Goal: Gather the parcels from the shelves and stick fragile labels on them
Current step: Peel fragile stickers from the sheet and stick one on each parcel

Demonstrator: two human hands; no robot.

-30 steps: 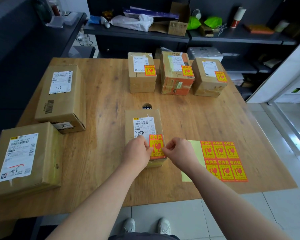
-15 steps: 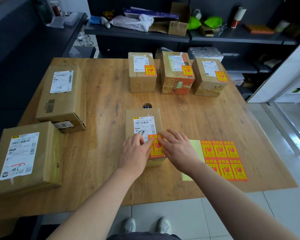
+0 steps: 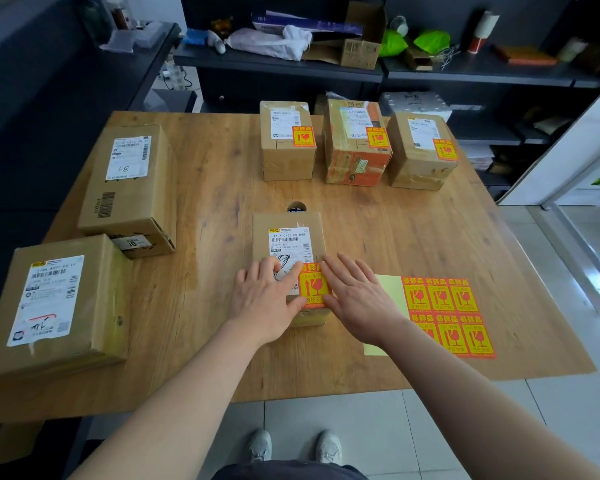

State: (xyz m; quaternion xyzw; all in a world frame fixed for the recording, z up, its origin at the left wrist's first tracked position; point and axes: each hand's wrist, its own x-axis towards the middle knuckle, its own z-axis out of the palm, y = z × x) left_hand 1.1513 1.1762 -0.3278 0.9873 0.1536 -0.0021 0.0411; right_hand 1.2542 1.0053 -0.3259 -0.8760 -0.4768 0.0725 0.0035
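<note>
Fingers [image 3: 293, 274] flat: left hand [image 3: 264, 301], right hand [image 3: 359, 301] press rectangular label [image 3: 312, 285] onto cardboard parcel [image 3: 284, 220].

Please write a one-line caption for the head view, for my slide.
Left hand and right hand press a fragile label onto the middle parcel on the wooden table.

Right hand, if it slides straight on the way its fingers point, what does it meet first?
Probably the white shipping label on the parcel under the right hand.
</note>
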